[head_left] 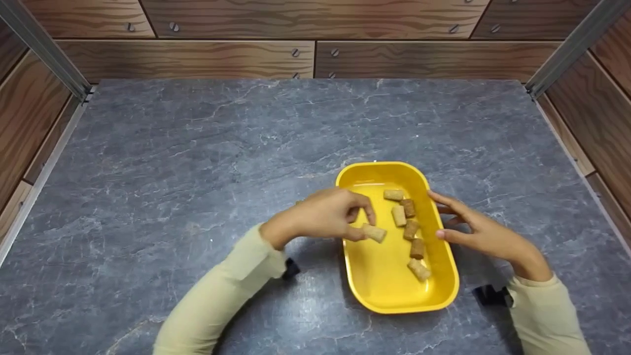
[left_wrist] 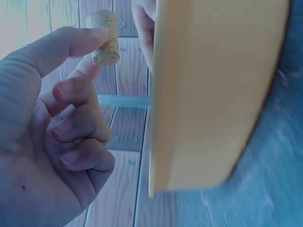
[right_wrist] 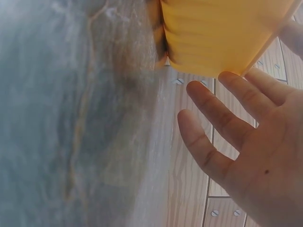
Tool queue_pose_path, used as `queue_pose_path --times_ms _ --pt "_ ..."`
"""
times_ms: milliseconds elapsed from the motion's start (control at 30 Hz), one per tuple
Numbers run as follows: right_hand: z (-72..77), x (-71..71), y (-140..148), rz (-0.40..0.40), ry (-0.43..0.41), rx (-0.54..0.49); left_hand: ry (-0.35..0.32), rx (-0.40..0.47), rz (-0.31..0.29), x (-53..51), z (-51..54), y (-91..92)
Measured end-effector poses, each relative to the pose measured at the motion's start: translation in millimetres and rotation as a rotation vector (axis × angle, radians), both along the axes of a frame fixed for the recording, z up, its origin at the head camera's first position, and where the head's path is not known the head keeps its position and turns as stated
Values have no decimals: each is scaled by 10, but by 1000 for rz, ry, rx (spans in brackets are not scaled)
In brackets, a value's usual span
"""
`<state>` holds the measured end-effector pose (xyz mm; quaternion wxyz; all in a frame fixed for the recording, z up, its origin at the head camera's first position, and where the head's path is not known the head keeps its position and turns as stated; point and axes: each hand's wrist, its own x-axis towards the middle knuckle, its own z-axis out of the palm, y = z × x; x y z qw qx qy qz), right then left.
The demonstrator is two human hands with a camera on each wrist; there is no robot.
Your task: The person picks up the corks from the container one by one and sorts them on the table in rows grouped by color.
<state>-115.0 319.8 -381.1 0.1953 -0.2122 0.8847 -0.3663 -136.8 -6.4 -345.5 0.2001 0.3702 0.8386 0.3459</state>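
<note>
Head view: I have a pale cork (head_left: 376,233) pinched between the thumb and a finger of my left hand (head_left: 323,214), inside the outline of the yellow tub (head_left: 379,276). Six other corks (head_left: 417,248) lie on its floor in an uneven line, mostly toward the right wall. My right hand (head_left: 485,235) rests its fingertips on the right rim, fingers extended, not wrapped round it. I judge the cork feather-light, dry and slightly springy, neither slippery nor fragile; a gentle pinch on its sides should do. The tub's floor offers most room on the left; the bench (head_left: 197,148) stretches widest to the left and beyond.

Left wrist view: my thumb presses the cork's speckled side while the other fingertips curl toward the palm. The cork stands apart from the rim, which is the edge my knuckles could clip.

Right wrist view: my fingers spread, some reaching the tub's edge, two standing apart from it. The wall looks smooth, thin and fairly stiff; the tub would probably slide if pushed, so a light steadying touch suits it.
</note>
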Motion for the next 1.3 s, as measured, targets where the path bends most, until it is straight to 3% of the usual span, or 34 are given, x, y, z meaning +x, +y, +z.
queue_pose_path --times_ms 300,633,867,1033,1300 --pt "-3 -13 -1 -1 -26 -21 -58 66 95 90 -155 -410" --pt "4 -11 14 6 -27 -30 -89 29 120 217 -330 -704" --pt "-1 -9 6 -3 -50 -32 -142 -71 105 231 -471 -762" --pt "9 6 9 -2 -63 -36 -130 -163 73 197 -551 -725" --pt "2 -23 2 9 -37 -29 -138 -184 28 136 -615 -751"
